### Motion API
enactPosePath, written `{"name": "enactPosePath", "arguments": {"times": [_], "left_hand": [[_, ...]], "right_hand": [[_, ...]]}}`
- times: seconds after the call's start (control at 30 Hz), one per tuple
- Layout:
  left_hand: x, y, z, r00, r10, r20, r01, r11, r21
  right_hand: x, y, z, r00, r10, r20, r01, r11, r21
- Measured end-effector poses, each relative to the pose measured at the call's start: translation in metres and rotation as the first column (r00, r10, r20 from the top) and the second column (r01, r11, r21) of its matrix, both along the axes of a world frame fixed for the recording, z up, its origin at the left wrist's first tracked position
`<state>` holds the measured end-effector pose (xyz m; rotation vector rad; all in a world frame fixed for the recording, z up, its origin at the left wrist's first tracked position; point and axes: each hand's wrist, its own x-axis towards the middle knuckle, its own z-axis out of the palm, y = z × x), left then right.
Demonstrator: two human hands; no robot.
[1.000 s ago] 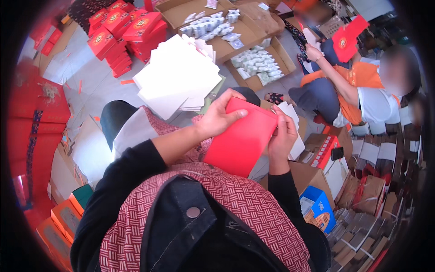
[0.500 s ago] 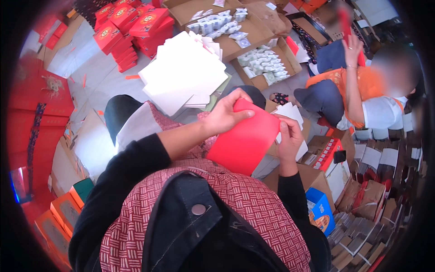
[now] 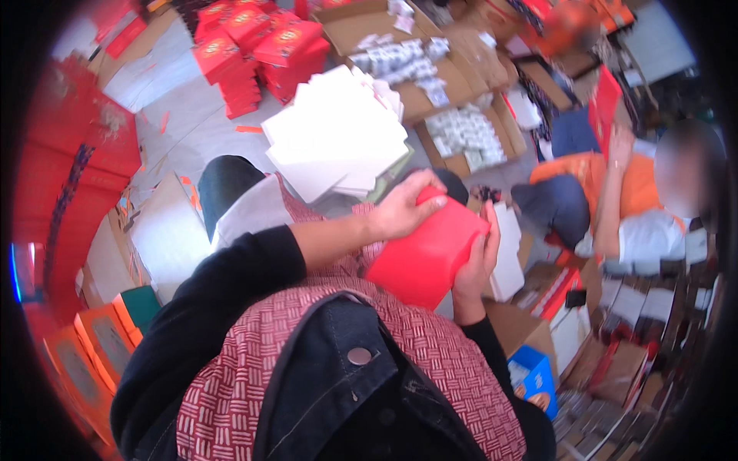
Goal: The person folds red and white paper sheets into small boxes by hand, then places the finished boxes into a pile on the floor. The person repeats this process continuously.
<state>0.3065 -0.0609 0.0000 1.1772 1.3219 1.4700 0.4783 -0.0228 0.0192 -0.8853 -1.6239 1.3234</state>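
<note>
On a floor crowded with a stack of white card sheets [image 3: 338,142] and piled red boxes [image 3: 254,50], a plain red cardboard box [image 3: 427,257] is held at chest height, pinched by the left hand [image 3: 403,207] on top and clasped by the right hand [image 3: 477,265] at its side, apparently formed but not yet set down.

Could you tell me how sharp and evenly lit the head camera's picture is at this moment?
Head view: fisheye bending with a dark rim; the red box between the left hand and right hand is fairly sharp; the stack of white sheets is bright, nearly washed out; the co-worker at right is soft and blurred.
</note>
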Motion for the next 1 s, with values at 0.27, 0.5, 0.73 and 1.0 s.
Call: {"name": "enactPosePath", "arguments": {"times": [0.27, 0.5, 0.73, 1.0], "left_hand": [[-0.071, 0.027, 0.001, 0.722, 0.209, 0.659, -0.040, 0.964, -0.263], [-0.155, -0.021, 0.037, 0.497, 0.048, 0.866, -0.038, 0.999, -0.033], [-0.251, -0.028, 0.013, 0.628, 0.411, 0.660, -0.420, 0.894, -0.157], [-0.465, -0.005, -0.055, 0.324, 0.780, 0.536, -0.722, 0.570, -0.393]], "right_hand": [[-0.040, 0.080, 0.032, 0.845, -0.070, 0.529, -0.443, 0.462, 0.769], [-0.143, 0.122, 0.006, 0.775, 0.594, 0.216, -0.616, 0.787, 0.047], [-0.270, 0.087, 0.001, 0.718, 0.663, -0.213, -0.678, 0.596, -0.430], [-0.303, 0.112, -0.062, 0.692, 0.711, 0.126, -0.555, 0.635, -0.537]]}}
